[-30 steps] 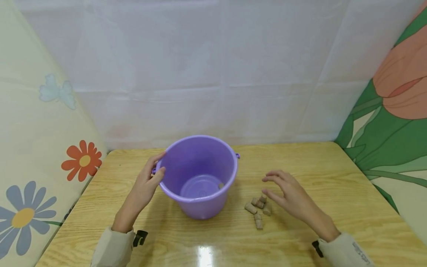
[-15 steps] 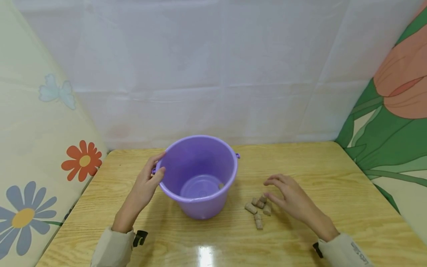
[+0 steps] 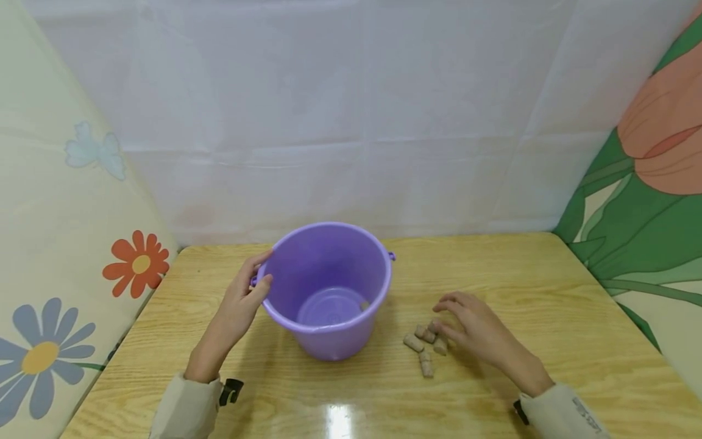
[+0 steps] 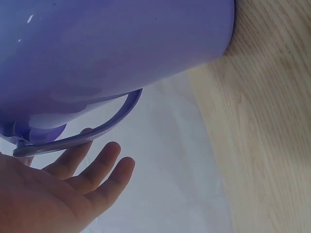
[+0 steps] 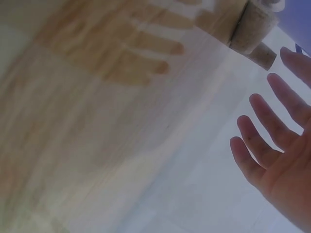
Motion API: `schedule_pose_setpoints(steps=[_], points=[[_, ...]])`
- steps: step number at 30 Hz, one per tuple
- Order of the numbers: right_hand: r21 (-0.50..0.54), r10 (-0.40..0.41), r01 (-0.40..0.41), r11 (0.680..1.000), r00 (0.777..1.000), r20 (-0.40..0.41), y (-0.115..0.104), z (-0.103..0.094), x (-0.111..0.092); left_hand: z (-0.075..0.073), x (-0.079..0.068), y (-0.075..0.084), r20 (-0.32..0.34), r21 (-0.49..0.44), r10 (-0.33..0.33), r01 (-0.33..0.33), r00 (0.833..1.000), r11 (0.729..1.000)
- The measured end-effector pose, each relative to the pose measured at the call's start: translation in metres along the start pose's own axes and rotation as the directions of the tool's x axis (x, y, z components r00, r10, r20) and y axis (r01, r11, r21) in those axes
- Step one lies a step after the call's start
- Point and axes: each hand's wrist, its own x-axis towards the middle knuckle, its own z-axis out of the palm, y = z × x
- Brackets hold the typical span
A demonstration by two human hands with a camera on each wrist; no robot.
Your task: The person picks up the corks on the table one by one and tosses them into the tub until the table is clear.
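A purple plastic bucket (image 3: 334, 341) stands on the table, its mouth facing up. My left hand (image 3: 233, 308) grips its left rim, thumb over the edge and fingers outside. In the left wrist view, several fingers (image 4: 104, 162) spread beside the bucket's handle (image 4: 112, 126). Several corks lie in a small group to the right of the bucket, one cork (image 3: 414, 342) nearest it. Over the group's right side hovers my right hand (image 3: 479, 326), fingers loosely bent and holding nothing. A pale piece (image 3: 364, 305), perhaps a cork, shows inside the bucket.
The wood-grain table (image 3: 493, 262) reaches back to a white cloth wall (image 3: 362, 122). Flower-printed panels stand at the left (image 3: 55, 213) and the right (image 3: 647, 244).
My right hand has lowered slightly toward the corks, its thumb now beside the rearmost one. The left hand and the bucket have stayed in place.
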Motion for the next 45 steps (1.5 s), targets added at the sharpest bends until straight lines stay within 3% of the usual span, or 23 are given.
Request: schedule_pose_setpoints(steps=[30,45], points=[[-0.04,0.026,-0.023,0.999,0.998,0.052,-0.001,0.0,0.002,0.0,-0.001,0.001,-0.001,-0.009,0.006,-0.006,1.0,1.0],[0.01,0.009,-0.009,1.0,1.0,-0.025,-0.002,-0.009,0.008,0.0,-0.001,-0.002,0.001,0.004,-0.008,0.008,1.0,1.0]])
